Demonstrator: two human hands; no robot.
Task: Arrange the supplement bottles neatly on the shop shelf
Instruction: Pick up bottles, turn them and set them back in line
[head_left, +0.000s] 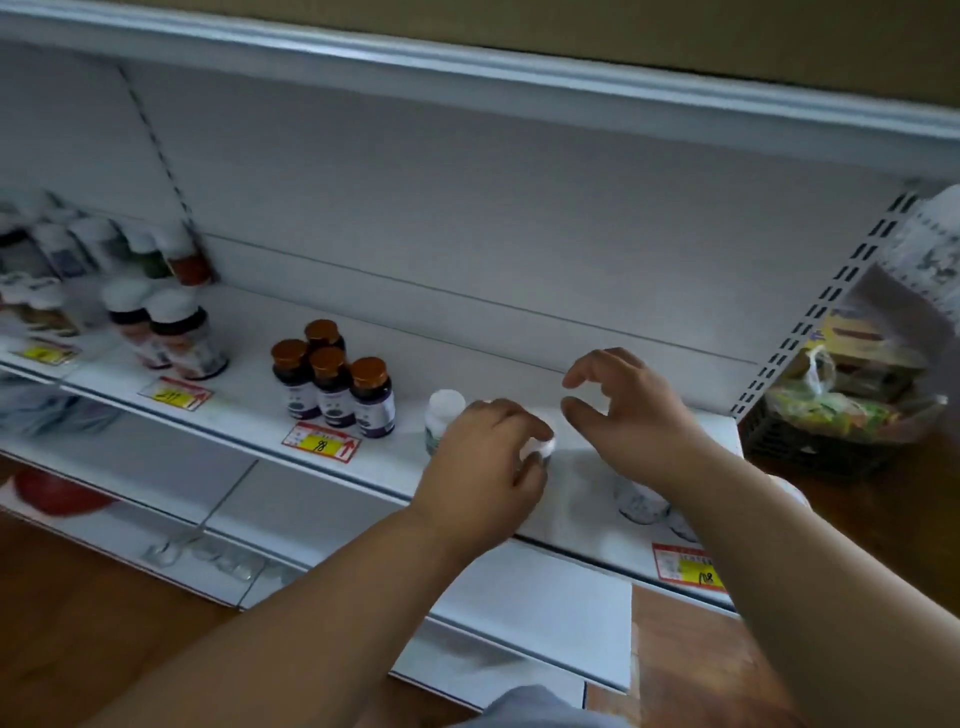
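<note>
Two white-cap bottles (444, 415) near front of shelf (519, 332), at 6 o'clock from its middle. Left hand (480, 467) curled down on one white cap (540, 448), pinching it w/ fingertips. Right hand (618, 410) spread, fingers bent, holding nothing, just beside. Best: keep bottle upright, slide it snug by its twin, label out. More clear bottles (641, 501) under right wrist. Four brown-cap bottles (332, 382) at 9 o'clock. Basket (836, 415) on wood counter (914, 493) at 3 o'clock.

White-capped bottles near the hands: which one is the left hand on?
The one under the left hand, only its white cap showing. The other white-capped bottle stands free to its left, beside the brown-capped group.
</note>
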